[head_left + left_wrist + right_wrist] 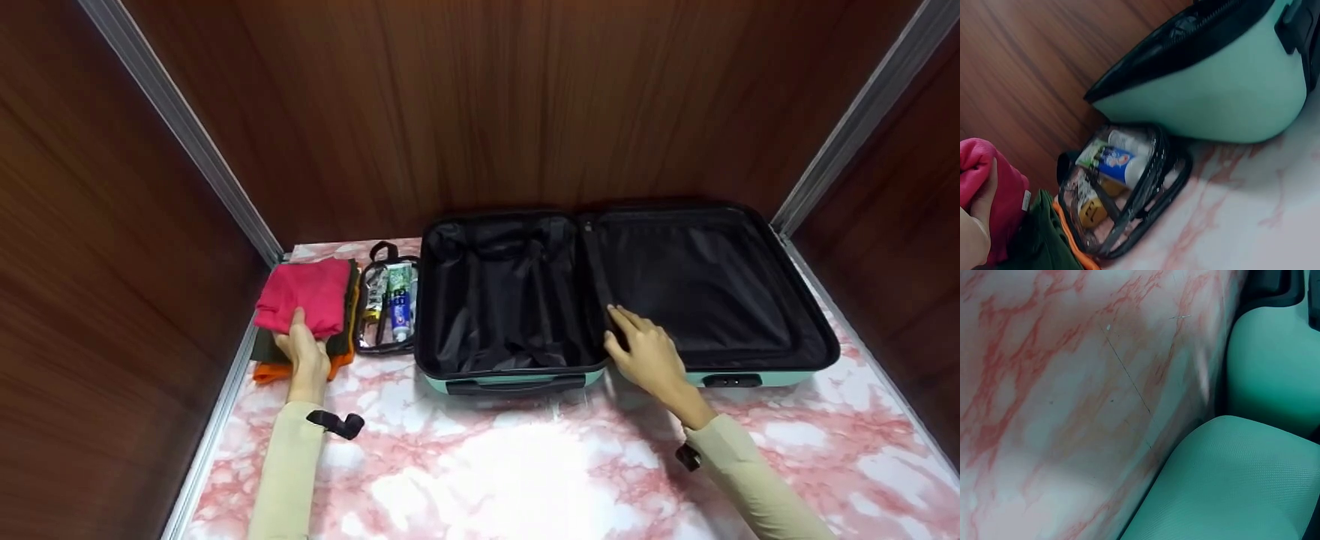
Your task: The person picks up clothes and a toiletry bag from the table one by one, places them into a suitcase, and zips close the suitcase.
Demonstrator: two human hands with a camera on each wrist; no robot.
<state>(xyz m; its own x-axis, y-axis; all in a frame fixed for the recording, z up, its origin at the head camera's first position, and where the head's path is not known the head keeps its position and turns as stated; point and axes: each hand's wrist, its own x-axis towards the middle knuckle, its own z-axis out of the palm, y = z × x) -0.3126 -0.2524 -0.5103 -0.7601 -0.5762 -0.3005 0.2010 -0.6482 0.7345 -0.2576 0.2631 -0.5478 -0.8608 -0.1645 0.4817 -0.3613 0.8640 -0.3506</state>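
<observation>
My left hand (306,352) grips a folded pink garment (304,294), thumb on top and the other fingers mostly hidden under it. Beneath the pink garment are a dark green folded garment (341,344) and an orange one (271,372). The left wrist view shows the pink cloth (1009,194) with a small white tag at its edge. An open mint-green suitcase (517,365) with black lining lies to the right. My right hand (646,356) rests with loosely bent fingers on the inner edge of its right half, near the hinge. The right wrist view does not show that hand.
A clear, black-trimmed toiletry pouch (384,348) holding a toothpaste tube (400,300) and other items lies between the clothes and the suitcase. Wood-grain walls (480,105) enclose the back and sides. The tabletop (465,465) is pink-and-white marbled.
</observation>
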